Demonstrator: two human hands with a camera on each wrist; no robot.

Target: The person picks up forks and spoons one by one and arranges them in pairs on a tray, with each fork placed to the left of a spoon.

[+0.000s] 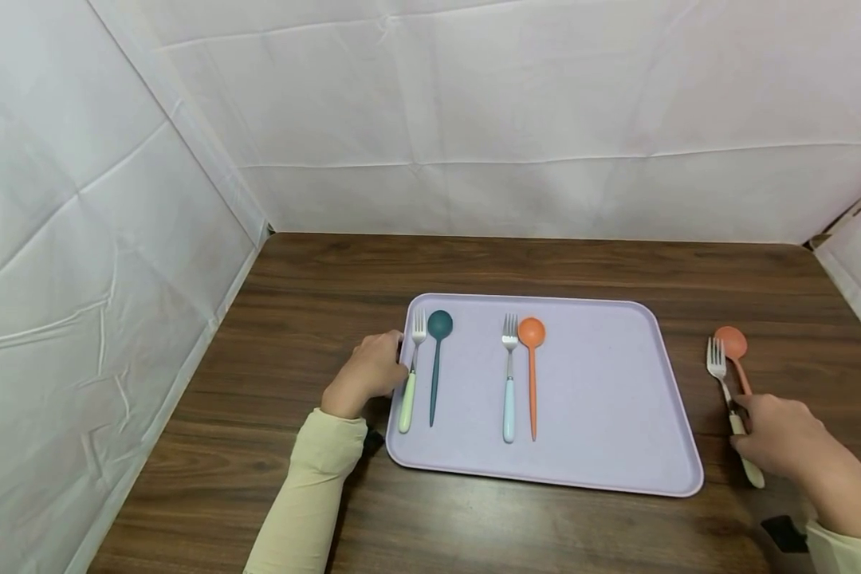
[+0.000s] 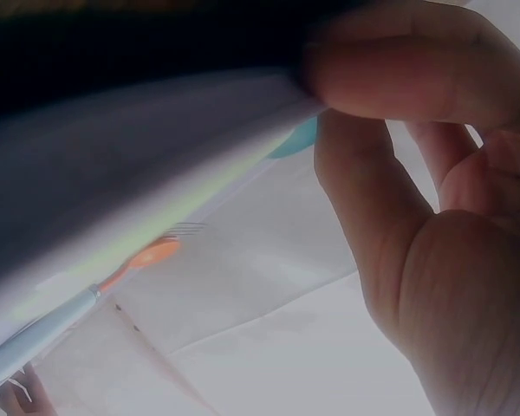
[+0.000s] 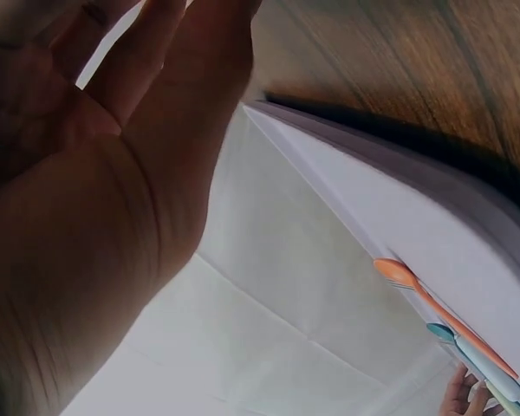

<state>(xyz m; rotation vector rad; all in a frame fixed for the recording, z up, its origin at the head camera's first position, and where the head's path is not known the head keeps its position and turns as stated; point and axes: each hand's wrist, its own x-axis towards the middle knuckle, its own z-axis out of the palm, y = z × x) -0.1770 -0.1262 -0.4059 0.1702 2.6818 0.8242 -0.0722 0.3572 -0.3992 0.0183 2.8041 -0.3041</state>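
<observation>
My left hand (image 1: 377, 364) grips the left rim of a pale lilac tray (image 1: 603, 399), thumb and fingers meeting at its edge in the left wrist view. On the tray lie a fork with a light green handle (image 1: 407, 402), a dark teal spoon (image 1: 440, 324), a fork with a pale blue handle (image 1: 509, 410) and an orange spoon (image 1: 532, 332). Right of the tray, my right hand (image 1: 785, 437) is over a cream-handled fork (image 1: 717, 363) and a second orange spoon (image 1: 732, 341) on the table. It touches the fork's handle and covers the spoon's; its fingertips are hidden in the right wrist view.
The dark wooden table (image 1: 294, 311) has white sheet walls (image 1: 473, 119) behind it and on both sides. A small black object (image 1: 785, 532) shows beneath the right wrist. The tray has a low raised rim.
</observation>
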